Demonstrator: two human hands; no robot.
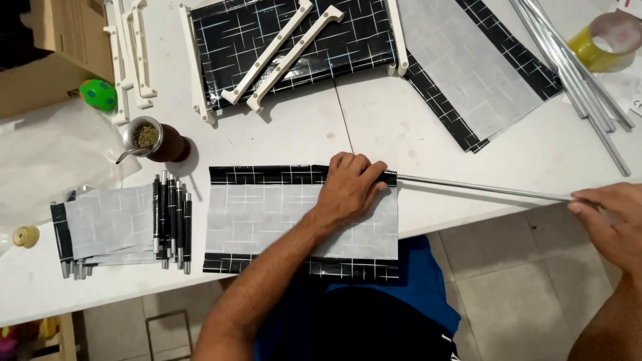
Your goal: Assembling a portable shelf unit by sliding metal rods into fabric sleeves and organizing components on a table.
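A rectangular fabric panel (261,217), grey in the middle with black, white-lined hems, lies flat at the near edge of the white table (294,137). My left hand (349,187) presses on its upper right corner, fingers over the top hem. A thin metal rod (481,188) sticks out of that hem to the right. My right hand (612,217) pinches the rod's far end, off the table's edge.
A stack of finished panels with rods (120,224) lies to the left. A gourd cup with a metal straw (157,140) stands behind it. White plastic bars (284,50) rest on black fabric at the back. Loose rods (578,73) and a tape roll (608,40) sit at right.
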